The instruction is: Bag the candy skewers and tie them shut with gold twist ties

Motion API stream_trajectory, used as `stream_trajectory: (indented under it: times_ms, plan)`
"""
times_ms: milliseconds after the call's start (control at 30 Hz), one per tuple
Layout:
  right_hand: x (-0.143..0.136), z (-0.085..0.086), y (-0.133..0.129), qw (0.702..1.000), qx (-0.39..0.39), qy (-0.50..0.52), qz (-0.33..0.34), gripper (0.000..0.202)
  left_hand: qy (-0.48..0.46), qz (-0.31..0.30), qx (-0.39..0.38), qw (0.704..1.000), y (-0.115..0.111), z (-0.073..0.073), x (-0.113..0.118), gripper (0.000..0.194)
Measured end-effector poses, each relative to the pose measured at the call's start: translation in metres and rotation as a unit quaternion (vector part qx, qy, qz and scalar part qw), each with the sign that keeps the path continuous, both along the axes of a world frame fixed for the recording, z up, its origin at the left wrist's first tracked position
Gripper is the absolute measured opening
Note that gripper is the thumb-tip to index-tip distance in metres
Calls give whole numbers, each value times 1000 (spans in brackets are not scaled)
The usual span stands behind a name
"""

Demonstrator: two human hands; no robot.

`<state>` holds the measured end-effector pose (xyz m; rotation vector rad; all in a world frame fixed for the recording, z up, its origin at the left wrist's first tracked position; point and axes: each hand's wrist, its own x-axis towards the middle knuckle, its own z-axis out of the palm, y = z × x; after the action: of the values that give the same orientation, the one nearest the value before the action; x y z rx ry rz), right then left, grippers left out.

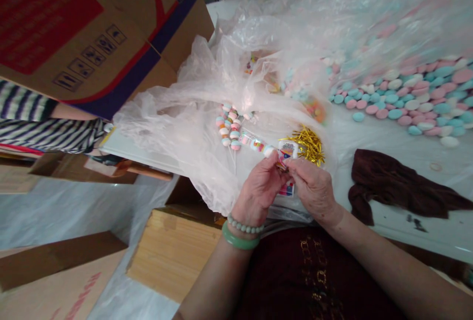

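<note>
My left hand (263,182) pinches the near end of a clear wrapper (254,143) with pastel candies inside. Against it, my right hand (312,187) has its fingertips closed on the same end; the exact grip is hidden by the fingers. A pile of gold twist ties (308,145) lies just beyond my right hand. Partly under both hands is a small printed card (288,148). Candy skewers (229,127) on white sticks rest to the left, on clear plastic sheeting (207,162).
Many pink, blue and white candies (414,98) spread over the right side. A brown cloth (402,184) lies at the right. A large carton (121,24) stands at the upper left, beside a person's striped sleeve (55,135). Open boxes (177,251) are below left.
</note>
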<state>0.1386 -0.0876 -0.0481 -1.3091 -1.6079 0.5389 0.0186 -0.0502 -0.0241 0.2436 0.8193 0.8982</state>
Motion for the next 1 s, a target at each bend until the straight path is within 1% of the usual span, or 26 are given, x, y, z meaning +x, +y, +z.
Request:
stream_trajectory:
  times_ms: [67, 133, 200, 267, 300, 400, 500, 567, 633, 667, 700, 733, 767, 800, 833, 867, 900, 933, 967, 1000]
  plan:
    - [-1, 0, -1, 999, -20, 35, 12, 24, 25, 50, 28, 998, 1, -4, 5, 23]
    - [-1, 0, -1, 994, -61, 86, 18, 18, 46, 85, 66, 993, 1, -6, 7, 21]
    - [-1, 3, 1, 984, -109, 143, 6, 11, 55, 96, 83, 990, 0, -6, 8, 22]
    - [-1, 9, 6, 964, -160, 211, -13, 12, 59, 93, 85, 990, -2, -4, 8, 25]
    - [-1, 13, 9, 949, -192, 250, -13, 14, 61, 90, 88, 990, -4, -2, 8, 27]
    - [-5, 21, 19, 883, -293, 365, 31, 18, 62, 69, 116, 989, -8, 1, 10, 28]
    - [-9, 19, 26, 816, -343, 461, 63, 20, 71, 43, 142, 986, -11, 2, 11, 33]
    - [-11, 13, 29, 761, -383, 518, 83, 17, 80, 12, 126, 989, -11, 0, 10, 43]
    - [-12, 5, 30, 695, -441, 554, 122, 18, 76, -21, 90, 993, -11, -4, 8, 53]
    - [-12, 3, 30, 671, -465, 561, 142, 21, 71, -28, 74, 994, -12, -5, 6, 54]
    - [-12, 2, 30, 658, -481, 557, 159, 25, 67, -28, 64, 995, -12, -6, 6, 52]
    - [-12, 2, 28, 663, -486, 542, 172, 28, 64, -22, 60, 996, -12, -6, 5, 48]
    - [-11, 4, 26, 688, -481, 514, 177, 31, 61, -12, 60, 996, -12, -6, 4, 42]
    - [-11, 6, 24, 733, -462, 471, 167, 33, 54, -1, 60, 997, -11, -6, 4, 35]
    - [-10, 10, 21, 795, -425, 409, 140, 33, 47, 16, 61, 997, -10, -5, 5, 30]
    - [-10, 14, 18, 865, -366, 328, 102, 30, 40, 40, 62, 996, -9, -3, 5, 27]
    - [-10, 17, 15, 930, -285, 227, 57, 24, 33, 70, 60, 995, -7, -2, 7, 25]
    - [-10, 20, 12, 974, -191, 116, 17, 18, 26, 98, 54, 993, -4, 0, 9, 23]
    - [-11, 22, 10, 995, -99, 6, -12, 16, 17, 119, 44, 992, -2, 1, 11, 19]
    - [-11, 24, 9, 995, -19, -92, -28, 18, 6, 130, 30, 991, -1, 2, 14, 16]
